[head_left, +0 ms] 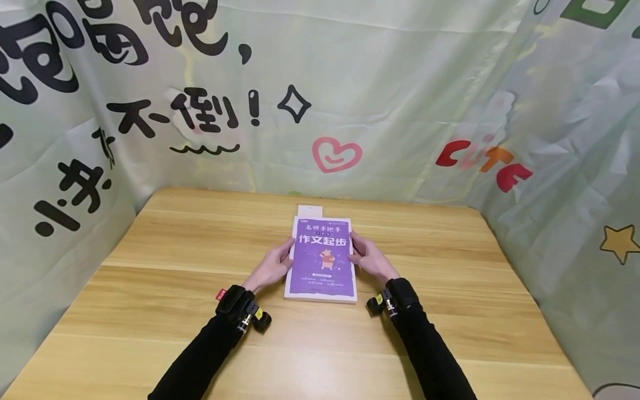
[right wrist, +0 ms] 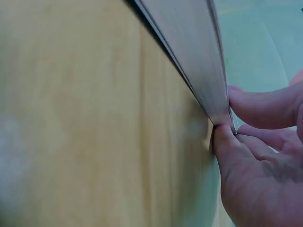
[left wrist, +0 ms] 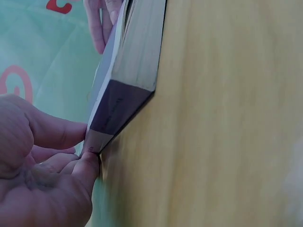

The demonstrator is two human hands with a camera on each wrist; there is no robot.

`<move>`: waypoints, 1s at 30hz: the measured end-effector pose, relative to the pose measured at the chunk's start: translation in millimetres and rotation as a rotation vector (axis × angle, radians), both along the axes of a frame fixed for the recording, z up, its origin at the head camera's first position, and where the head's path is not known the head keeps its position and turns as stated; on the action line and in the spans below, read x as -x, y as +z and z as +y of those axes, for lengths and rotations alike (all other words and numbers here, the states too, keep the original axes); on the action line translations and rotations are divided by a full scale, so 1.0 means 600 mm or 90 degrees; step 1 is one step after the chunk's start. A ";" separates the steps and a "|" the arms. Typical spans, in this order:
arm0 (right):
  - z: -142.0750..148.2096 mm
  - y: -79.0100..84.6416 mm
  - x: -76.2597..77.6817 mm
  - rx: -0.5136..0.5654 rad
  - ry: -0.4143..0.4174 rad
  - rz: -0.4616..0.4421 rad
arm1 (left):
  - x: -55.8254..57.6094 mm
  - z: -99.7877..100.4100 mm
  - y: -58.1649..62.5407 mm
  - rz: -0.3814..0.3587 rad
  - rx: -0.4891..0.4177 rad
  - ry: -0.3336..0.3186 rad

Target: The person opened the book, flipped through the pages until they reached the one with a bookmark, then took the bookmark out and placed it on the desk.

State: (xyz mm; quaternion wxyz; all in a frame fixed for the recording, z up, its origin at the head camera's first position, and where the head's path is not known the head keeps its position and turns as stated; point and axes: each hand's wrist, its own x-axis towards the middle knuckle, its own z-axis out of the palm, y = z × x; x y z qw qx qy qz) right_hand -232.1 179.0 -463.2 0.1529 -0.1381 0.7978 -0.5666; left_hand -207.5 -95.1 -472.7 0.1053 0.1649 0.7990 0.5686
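Note:
A purple book point(head_left: 322, 261) with white lettering lies flat in the middle of the wooden table point(head_left: 175, 250). My left hand point(head_left: 274, 265) is at its left edge and my right hand point(head_left: 368, 258) at its right edge. In the left wrist view, the thumb and a finger of my left hand point(left wrist: 87, 146) pinch the book's point(left wrist: 128, 71) edge near a corner. Seen from the right wrist, my right hand point(right wrist: 227, 118) pinches the opposite edge of the book point(right wrist: 189, 52) the same way, thumb low and finger on top.
A white sheet or card point(head_left: 310, 211) sticks out from under the book's far end. A pale green printed cloth point(head_left: 350, 83) hangs as a wall round the back and both sides of the table. Black wrist cameras point(head_left: 250, 316) sit on both sleeves.

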 end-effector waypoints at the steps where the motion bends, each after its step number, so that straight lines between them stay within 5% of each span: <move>1: 0.002 0.000 -0.003 -0.008 0.001 0.009 | -0.002 0.001 0.000 0.000 0.003 0.001; 30: 0.051 0.001 -0.096 -0.048 -0.025 0.018 | -0.086 0.033 0.005 0.003 0.037 -0.062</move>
